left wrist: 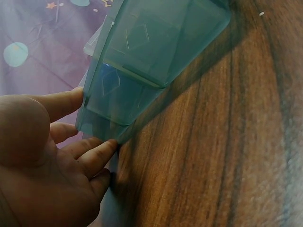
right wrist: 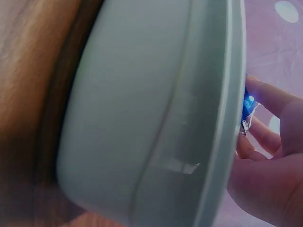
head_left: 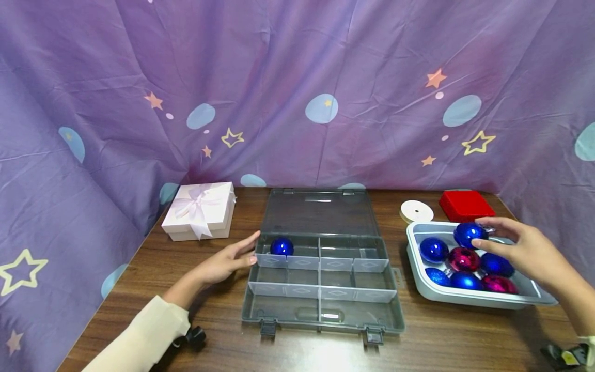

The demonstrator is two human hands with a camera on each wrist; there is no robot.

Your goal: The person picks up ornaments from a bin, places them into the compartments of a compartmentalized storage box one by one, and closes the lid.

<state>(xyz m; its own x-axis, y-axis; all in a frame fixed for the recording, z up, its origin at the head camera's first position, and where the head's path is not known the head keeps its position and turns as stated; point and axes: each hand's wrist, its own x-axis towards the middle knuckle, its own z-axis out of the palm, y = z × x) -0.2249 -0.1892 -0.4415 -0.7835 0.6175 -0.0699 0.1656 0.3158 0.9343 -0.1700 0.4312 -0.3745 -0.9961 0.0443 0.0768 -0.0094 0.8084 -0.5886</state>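
Observation:
A grey see-through divider box lies with its lid laid back, and a shiny blue bauble sits in its back left compartment. My left hand touches the box's left side with fairly straight fingers; the left wrist view shows the fingertips against the box wall. Over the pale plastic tub, my right hand pinches another blue bauble between thumb and fingers. Only a bit of that bauble shows past the tub's rim in the right wrist view. Several blue and magenta baubles lie in the tub.
A white gift box with a ribbon bow stands at the back left. Behind the tub are a white ribbon spool and a red box. A purple patterned cloth hangs along the back of the wooden table.

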